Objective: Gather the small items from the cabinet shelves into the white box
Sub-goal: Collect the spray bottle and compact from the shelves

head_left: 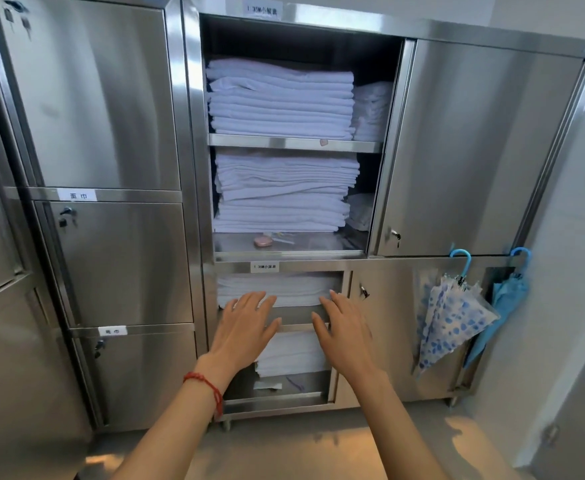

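The left hand [244, 329] and right hand [344, 332] are covering the front of the lower shelf [294, 328] and part of the folded white linen [277, 289] behind them, so whether the fingers [249, 299] are touching anything cannot be told. Both forearms are running off the bottom edge. A small pink item [262, 241] and thin pale objects [282, 240] beside it are lying too blurred to identify, as are the small bits [267, 386] on the bottom shelf. The printed labels [265, 267] are too small to read. The sliding door [481, 147] is hiding the cabinet's right half.
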The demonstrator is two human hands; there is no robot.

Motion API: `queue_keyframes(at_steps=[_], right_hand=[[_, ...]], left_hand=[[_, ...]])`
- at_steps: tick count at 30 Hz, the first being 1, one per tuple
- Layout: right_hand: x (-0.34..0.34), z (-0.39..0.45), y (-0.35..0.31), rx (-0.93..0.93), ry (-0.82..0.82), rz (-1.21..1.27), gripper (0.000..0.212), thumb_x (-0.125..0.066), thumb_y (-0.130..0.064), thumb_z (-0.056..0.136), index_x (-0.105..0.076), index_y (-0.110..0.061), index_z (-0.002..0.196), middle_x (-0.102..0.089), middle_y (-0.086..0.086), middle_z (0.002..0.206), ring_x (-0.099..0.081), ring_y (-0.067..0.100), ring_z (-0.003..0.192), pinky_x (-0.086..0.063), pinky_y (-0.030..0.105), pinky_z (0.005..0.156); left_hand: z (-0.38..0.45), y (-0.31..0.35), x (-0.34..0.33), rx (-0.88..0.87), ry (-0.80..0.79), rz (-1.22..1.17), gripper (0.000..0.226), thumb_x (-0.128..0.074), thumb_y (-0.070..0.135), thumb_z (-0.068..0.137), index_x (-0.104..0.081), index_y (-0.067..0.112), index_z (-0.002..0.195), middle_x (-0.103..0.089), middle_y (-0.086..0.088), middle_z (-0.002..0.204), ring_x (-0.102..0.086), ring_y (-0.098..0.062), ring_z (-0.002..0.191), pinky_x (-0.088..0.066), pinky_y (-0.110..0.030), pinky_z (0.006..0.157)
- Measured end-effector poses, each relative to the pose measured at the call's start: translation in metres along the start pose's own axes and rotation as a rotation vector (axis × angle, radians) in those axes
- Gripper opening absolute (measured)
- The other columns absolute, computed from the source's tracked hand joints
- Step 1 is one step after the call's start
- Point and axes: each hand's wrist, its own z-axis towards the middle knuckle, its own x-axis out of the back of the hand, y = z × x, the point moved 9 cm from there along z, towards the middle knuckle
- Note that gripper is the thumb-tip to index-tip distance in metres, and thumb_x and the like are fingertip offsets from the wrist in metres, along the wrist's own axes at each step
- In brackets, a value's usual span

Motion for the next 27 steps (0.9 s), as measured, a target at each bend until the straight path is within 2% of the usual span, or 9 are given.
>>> queue_keyframes(at_steps=[3, 6, 11, 17, 24, 27], right_hand=[[-0.003, 0.03, 0.017, 0.033, 0.011, 0.004, 0.044, -0.046, -0.031, 0.099, -0.045, -0.013, 0.139, -0.038, 0.007, 0.148, -0.03, 0.021, 0.138, -0.018, 0.033, 0.114], [0.001, 0.066, 0.039, 0.061, 0.058, 0.027, 0.042, -0.05, -0.028, 0.097, -0.051, -0.009, 0.134, -0.044, 0.011, 0.143, -0.037, 0.026, 0.134, -0.025, 0.038, 0.111], [0.004, 0.109, 0.072, 0.083, 0.101, 0.04, 0.044, -0.047, -0.032, 0.092, -0.058, -0.006, 0.126, -0.053, 0.014, 0.133, -0.048, 0.03, 0.124, -0.034, 0.04, 0.105], [-0.004, 0.158, 0.112, 0.128, 0.018, -0.009, 0.046, -0.042, -0.033, 0.1, -0.042, -0.014, 0.141, -0.034, 0.006, 0.15, -0.027, 0.02, 0.139, -0.015, 0.029, 0.114], [-0.02, 0.195, 0.144, 0.122, -0.004, 0.0, 0.047, -0.039, -0.036, 0.1, -0.038, -0.017, 0.143, -0.03, 0.003, 0.152, -0.023, 0.017, 0.141, -0.011, 0.027, 0.114], [-0.027, 0.211, 0.152, 0.116, 0.014, 0.03, 0.045, -0.043, -0.033, 0.099, -0.042, -0.015, 0.141, -0.034, 0.006, 0.15, -0.026, 0.019, 0.14, -0.014, 0.028, 0.114]], left_hand=[[0.031, 0.002, -0.014, 0.01, 0.027, 0.002, 0.047, -0.051, 0.035, 0.095, -0.048, 0.014, 0.136, -0.049, -0.008, 0.138, -0.044, -0.024, 0.129, -0.03, -0.041, 0.107], [0.068, 0.009, -0.022, 0.018, 0.085, 0.005, 0.043, -0.059, 0.033, 0.091, -0.056, 0.011, 0.128, -0.057, -0.011, 0.129, -0.054, -0.028, 0.12, -0.038, -0.044, 0.1], [0.117, 0.018, -0.042, 0.046, 0.043, 0.001, 0.05, -0.042, 0.039, 0.098, -0.039, 0.018, 0.143, -0.04, -0.005, 0.146, -0.034, -0.02, 0.136, -0.022, -0.036, 0.111], [0.167, 0.023, -0.063, 0.1, 0.006, 0.027, 0.052, -0.033, 0.042, 0.1, -0.027, 0.022, 0.148, -0.029, 0.002, 0.152, -0.023, -0.013, 0.14, -0.014, -0.03, 0.113], [0.207, 0.021, -0.09, 0.129, -0.021, 0.04, 0.053, -0.033, 0.044, 0.099, -0.028, 0.022, 0.147, -0.03, 0.002, 0.151, -0.025, -0.013, 0.139, -0.017, -0.03, 0.112], [0.224, 0.018, -0.1, 0.121, -0.017, 0.022, 0.052, -0.036, 0.042, 0.099, -0.031, 0.02, 0.146, -0.034, 0.0, 0.149, -0.029, -0.016, 0.137, -0.02, -0.032, 0.111]])
